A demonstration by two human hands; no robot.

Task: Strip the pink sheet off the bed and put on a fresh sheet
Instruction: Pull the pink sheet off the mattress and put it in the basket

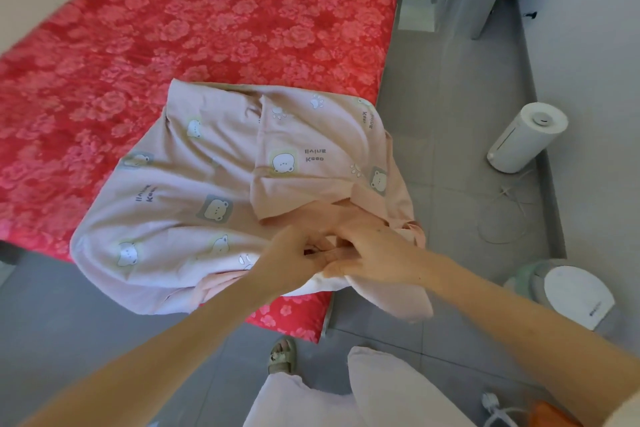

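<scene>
Left hand [294,262] and right hand [375,253] meet with fingers touching, both curled around a gathered fold of the pale pink bear-print fabric sheet [194,204]. The sheet lies bunched and folded over itself on the near right corner of the red rose-patterned mattress [138,45], one end hanging off the corner over the grey tiled floor [450,149]. A white cylindrical appliance [526,137] stands on the floor by the wall.
</scene>
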